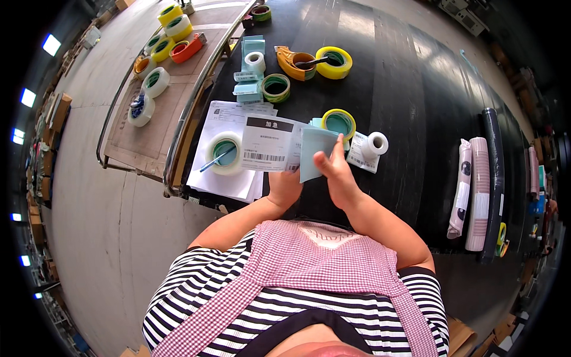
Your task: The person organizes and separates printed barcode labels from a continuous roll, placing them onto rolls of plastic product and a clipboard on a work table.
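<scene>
A strip of paper labels (267, 141) is up in front of me, with a white printed face at the left and a pale blue sheet (317, 150) folded out at the right. My left hand (285, 187) grips it from below, its fingertips hidden behind the paper. Along the right edge of the blue sheet, my right hand (339, 175) stands with fingers stretched out and thumb apart, touching the paper. Just beyond it are a yellow-rimmed tape roll (351, 119) and a small white roll (376, 144) on a label sheet. Left of the strip, a clear tape roll (237, 160) with a blue pen (215, 160) lies on white papers (202, 172).
Farther up the black table (410, 113) are an orange tape dispenser (290, 63), a yellow tape roll (349, 63), a green tape roll (275, 88) and blue label stacks (247, 92). Wrapped rolls (479, 193) lie at the right. A cart (134, 134) with several tapes adjoins the left.
</scene>
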Available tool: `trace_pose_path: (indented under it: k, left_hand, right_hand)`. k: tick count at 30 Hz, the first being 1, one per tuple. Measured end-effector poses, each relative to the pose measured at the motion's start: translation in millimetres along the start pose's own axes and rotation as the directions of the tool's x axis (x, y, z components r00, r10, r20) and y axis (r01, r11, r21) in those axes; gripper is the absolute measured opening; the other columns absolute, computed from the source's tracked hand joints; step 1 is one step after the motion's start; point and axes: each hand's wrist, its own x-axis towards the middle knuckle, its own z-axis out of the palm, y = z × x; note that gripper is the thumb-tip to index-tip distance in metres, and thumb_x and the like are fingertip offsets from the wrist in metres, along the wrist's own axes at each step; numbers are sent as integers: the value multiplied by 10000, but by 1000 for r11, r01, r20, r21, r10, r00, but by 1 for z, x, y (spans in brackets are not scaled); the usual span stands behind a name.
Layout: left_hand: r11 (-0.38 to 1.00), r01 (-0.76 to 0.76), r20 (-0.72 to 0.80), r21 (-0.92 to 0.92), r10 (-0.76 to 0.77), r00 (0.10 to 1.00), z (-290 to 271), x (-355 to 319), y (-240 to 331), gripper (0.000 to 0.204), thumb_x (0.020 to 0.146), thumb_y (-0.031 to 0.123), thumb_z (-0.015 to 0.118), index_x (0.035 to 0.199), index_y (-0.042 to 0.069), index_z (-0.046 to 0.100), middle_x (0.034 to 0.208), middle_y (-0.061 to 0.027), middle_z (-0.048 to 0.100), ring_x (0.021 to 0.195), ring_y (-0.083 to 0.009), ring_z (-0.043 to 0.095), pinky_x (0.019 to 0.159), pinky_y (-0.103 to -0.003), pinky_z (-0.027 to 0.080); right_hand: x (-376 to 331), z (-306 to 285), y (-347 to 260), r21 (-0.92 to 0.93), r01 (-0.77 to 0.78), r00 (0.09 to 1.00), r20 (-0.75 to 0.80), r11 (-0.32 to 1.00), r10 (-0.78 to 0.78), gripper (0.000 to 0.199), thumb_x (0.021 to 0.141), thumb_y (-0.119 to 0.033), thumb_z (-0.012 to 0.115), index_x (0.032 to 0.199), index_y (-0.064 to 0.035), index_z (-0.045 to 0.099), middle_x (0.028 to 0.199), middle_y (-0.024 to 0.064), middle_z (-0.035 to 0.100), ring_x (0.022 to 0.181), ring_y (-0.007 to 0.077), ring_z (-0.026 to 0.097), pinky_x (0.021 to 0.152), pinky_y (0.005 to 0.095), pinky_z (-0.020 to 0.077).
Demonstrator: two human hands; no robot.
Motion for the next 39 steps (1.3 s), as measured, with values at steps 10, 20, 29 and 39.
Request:
trace_pose_path:
  k: [10,20,29,39]
  left_hand:
    - [931,296,280,-215,-231,932,-4,-17,-37,229,957,95,559,1166,14,606,1097,-114,659,977,-269,642,846,-377,511]
    - [977,-181,73,109,174,982,-38,0,-44,104,808,121,583,867,54,636,779,-138,629,689,-356,584,602,-450,440]
    - [968,-211,79,137,202,976,-38,1,-41,116,817,133,591,886,56,643,797,-140,640,691,-351,592,592,-451,442]
    - [973,-202,18,110,201,979,-34,1,-36,155,822,136,597,939,55,660,810,-133,656,682,-342,607,588,-444,456]
  right_hand:
    - [2,-17,15,319,-72,997,48,945,59,384,903,-107,570,1248,62,550,1119,149,654,1032,214,640,957,323,478]
    - [-20,-60,-17,258,-76,997,50,963,65,425,906,-110,603,1297,36,525,1228,159,643,1133,262,634,992,424,503]
    - [-23,-76,-6,182,-4,999,-34,983,11,372,895,-69,658,1259,-36,589,1184,107,677,1100,218,640,998,420,484]
    - [-25,-79,0,212,9,998,-68,977,5,334,921,-4,623,1250,-47,586,1189,92,675,1112,210,635,988,405,489]
